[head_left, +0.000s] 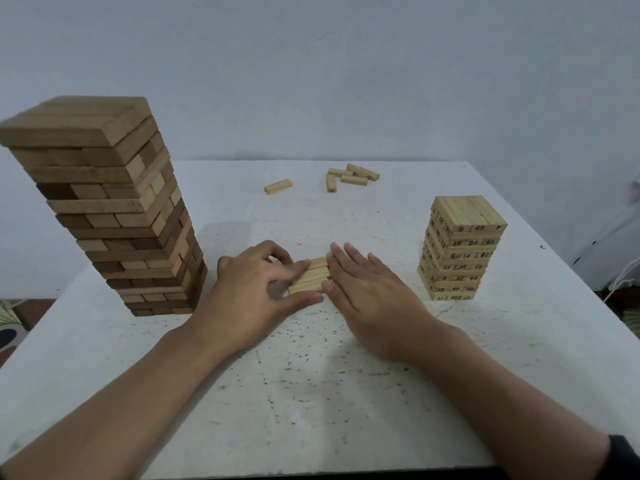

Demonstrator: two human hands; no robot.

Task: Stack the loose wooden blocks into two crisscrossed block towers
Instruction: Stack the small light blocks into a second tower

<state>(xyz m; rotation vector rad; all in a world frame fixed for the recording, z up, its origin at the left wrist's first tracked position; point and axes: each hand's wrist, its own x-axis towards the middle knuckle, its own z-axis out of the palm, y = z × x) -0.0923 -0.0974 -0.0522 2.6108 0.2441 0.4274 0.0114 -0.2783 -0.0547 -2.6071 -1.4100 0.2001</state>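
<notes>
"Head view is all I get from my desk. The left hand (249, 292) has its grip curled on a row of pale blocks (310, 275) lying flat mid-table, thumb along the near edge. The right hand (367, 299) is flat, fingers straight, pressed against the row's right ends."

"Why both hands on it?"

"I'd call it squaring up. One side holds the row and the other pushes the ends flush, so the layer can go on as one piece. The row lies on the white surface (311, 393), between the tall brown tower (104, 209) on the left and the short pale tower (460, 251) on the right, touching neither."

"Where does it belong?"

"My guess is the short pale tower, since it's the same light wood. More loose pieces wait near the far edge: a single block (278, 186) and a small heap (351, 175)."

"Any writing?"

"Black numbers on the short pale tower's blocks. I read 43 near the top, then 19, 24 and 45, with 14 below. The lower ones are too blurred to trust. One numbered block (331, 183) in the heap shows 15. I can read nothing on the brown tower, and I see no brand anywhere."
</notes>
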